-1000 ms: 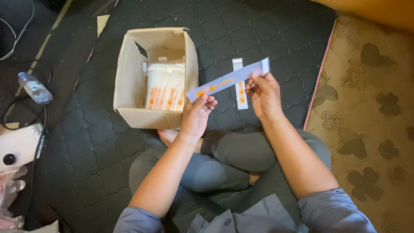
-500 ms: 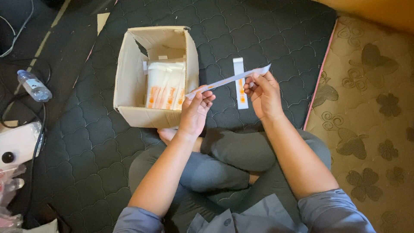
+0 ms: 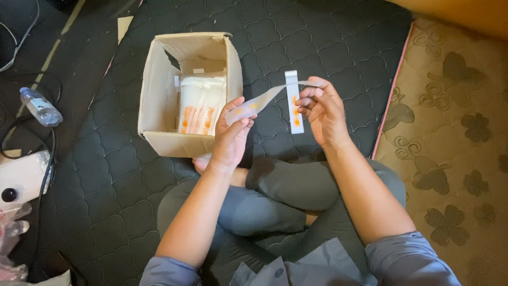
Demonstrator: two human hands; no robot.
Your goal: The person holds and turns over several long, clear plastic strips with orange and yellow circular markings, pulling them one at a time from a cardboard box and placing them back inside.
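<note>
I sit cross-legged on a dark quilted mat point(image 3: 328, 42). My left hand point(image 3: 233, 135) and my right hand point(image 3: 323, 108) each pinch one end of a flat, narrow white carton blank with orange marks point(image 3: 264, 100), held above my knees and turned nearly edge-on. A second flat white and orange strip point(image 3: 294, 103) lies on the mat just behind my right hand. An open cardboard box point(image 3: 159, 90) stands to the left of my hands, and it holds a stack of the same white and orange flat packs point(image 3: 200, 106).
A small plastic water bottle point(image 3: 41, 107) lies at the far left among black cables point(image 3: 32, 143). A white device point(image 3: 21, 177) sits at the left edge. A beige patterned carpet point(image 3: 455, 132) borders the mat on the right.
The strip between my hands has rotated from face-up to almost edge-on and come slightly lower. Both hands keep their grip.
</note>
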